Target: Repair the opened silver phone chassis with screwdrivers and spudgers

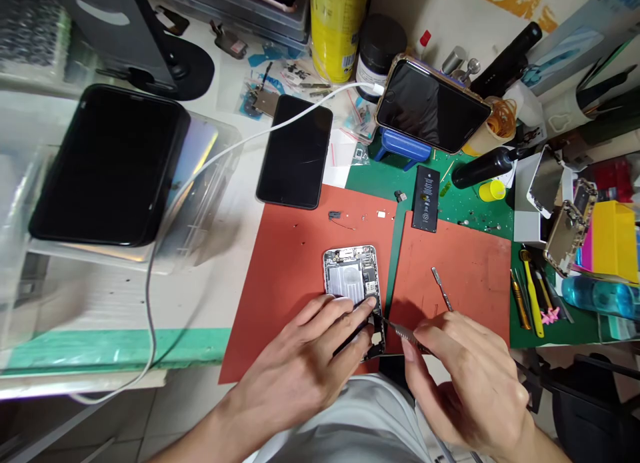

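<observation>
An opened phone body (pixel 349 281) with bare inner parts lies on the left red mat (pixel 280 250). My left hand (pixel 320 350) rests over its lower half, fingers laid on the frame and covering much of it. My right hand (pixel 470 376) pinches a thin metal tool (pixel 411 336), whose tip meets the phone's lower right edge. Part of a second metal tool (pixel 442 288) sticks out above my right hand over the right red mat (pixel 460 263); its lower end is hidden. Beyond the phone are a small dark part (pixel 335 215) and tiny bits.
A black battery (pixel 425 200) lies above the right mat. Behind are a dark phone (pixel 296 151), a propped phone (pixel 433 103) with a white cable (pixel 240 142), and a yellow can (pixel 339 30). Screwdrivers (pixel 531 293) lie at the right; a large black device (pixel 111 163) sits left.
</observation>
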The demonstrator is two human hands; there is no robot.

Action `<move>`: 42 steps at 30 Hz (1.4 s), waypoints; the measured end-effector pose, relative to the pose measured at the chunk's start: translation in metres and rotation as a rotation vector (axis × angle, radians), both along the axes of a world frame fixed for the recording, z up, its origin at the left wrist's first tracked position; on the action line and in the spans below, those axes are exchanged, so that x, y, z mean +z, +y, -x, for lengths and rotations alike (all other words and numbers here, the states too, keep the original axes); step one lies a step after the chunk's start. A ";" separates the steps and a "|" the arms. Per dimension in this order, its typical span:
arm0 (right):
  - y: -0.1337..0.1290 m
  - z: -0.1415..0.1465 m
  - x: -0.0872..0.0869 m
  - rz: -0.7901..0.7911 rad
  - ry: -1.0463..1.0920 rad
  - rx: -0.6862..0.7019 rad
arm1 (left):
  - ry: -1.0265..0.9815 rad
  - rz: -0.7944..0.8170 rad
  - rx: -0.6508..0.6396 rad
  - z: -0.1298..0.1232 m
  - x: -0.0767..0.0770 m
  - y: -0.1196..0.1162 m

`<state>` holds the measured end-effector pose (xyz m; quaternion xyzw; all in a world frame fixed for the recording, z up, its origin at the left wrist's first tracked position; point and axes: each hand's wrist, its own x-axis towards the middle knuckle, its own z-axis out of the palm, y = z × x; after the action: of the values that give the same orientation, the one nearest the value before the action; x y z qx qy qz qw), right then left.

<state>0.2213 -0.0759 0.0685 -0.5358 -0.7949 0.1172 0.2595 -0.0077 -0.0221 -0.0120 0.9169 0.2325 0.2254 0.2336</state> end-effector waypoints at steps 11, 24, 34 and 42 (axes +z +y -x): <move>0.002 0.000 0.001 0.036 -0.024 -0.022 | -0.001 0.008 0.000 0.000 0.001 0.001; 0.002 0.000 0.001 0.023 0.020 0.002 | 0.002 0.003 0.004 -0.001 0.003 0.001; 0.002 0.000 0.001 0.038 0.006 -0.013 | -0.006 0.008 0.010 -0.001 0.001 0.001; 0.003 0.001 0.001 0.033 -0.028 -0.015 | -0.009 -0.014 0.012 -0.001 0.003 0.002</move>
<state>0.2207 -0.0727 0.0691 -0.5476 -0.7923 0.1208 0.2405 -0.0064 -0.0203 -0.0087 0.9160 0.2353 0.2326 0.2268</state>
